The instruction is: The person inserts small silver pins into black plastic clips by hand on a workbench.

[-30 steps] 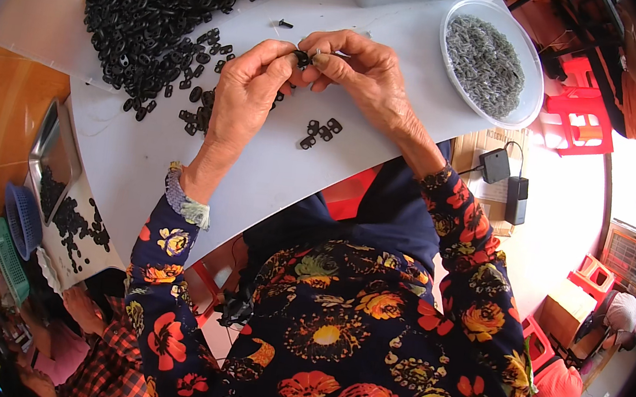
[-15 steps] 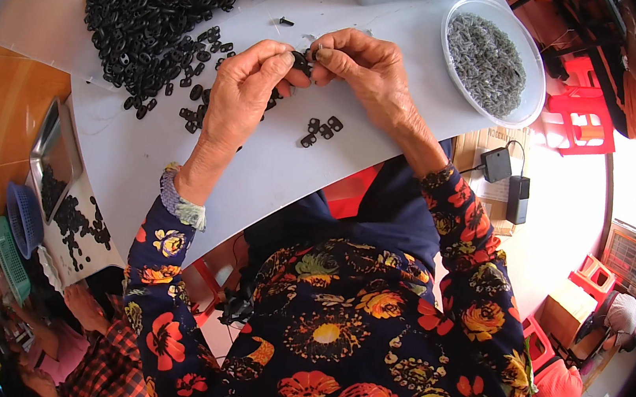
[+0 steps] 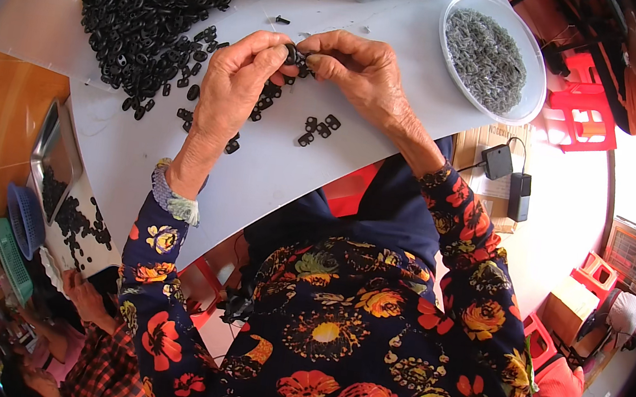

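My left hand (image 3: 230, 83) pinches a small black cord lock part (image 3: 293, 54) between thumb and fingers above the white table (image 3: 121, 154). Against the part's right side, the thumb and forefinger of my right hand (image 3: 367, 71) are pressed together; whatever sits between them is too small and hidden to name. Beneath and beside my left hand lie loose two-holed black pieces (image 3: 264, 103), partly covered by it. A little cluster of similar two-holed pieces (image 3: 318, 129) rests on the table below my right hand.
A big heap of black pieces (image 3: 162, 13) spreads over the table's far left. Far right stands a clear round tub (image 3: 538, 91) of small grey springs (image 3: 484, 60). Small black pegs (image 3: 279, 19) lie beyond my hands. Another person's hand (image 3: 87, 299) is at lower left, near a metal tray (image 3: 71, 168).
Both hands have shifted slightly left, still together at the black part. My left hand has uncovered more loose pieces. The other person's hand at lower left has moved a little.
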`<control>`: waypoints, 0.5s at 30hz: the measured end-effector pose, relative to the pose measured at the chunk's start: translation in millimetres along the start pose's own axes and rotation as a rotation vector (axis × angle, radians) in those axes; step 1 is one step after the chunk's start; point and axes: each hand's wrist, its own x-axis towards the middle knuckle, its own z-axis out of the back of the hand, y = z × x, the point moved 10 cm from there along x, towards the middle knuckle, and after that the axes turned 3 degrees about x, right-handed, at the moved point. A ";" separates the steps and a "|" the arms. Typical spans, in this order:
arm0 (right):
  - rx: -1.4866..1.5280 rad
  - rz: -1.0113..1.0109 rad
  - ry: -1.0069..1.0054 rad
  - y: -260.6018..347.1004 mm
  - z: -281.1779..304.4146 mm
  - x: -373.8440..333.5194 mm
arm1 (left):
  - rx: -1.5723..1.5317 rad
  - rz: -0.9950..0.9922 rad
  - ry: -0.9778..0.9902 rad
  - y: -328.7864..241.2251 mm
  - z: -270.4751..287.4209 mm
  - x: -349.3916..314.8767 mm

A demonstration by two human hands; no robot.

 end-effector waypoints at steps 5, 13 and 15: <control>0.071 0.023 0.038 -2.6 -0.8 -0.2 | 0.146 -0.053 0.041 -11.6 -4.8 3.0; 0.078 0.055 0.030 -2.3 0.2 -0.1 | 0.317 -0.162 0.097 -23.5 -10.8 6.6; 0.087 0.058 0.023 -2.8 1.2 -0.6 | 0.395 -0.182 0.134 -22.9 -16.7 7.7</control>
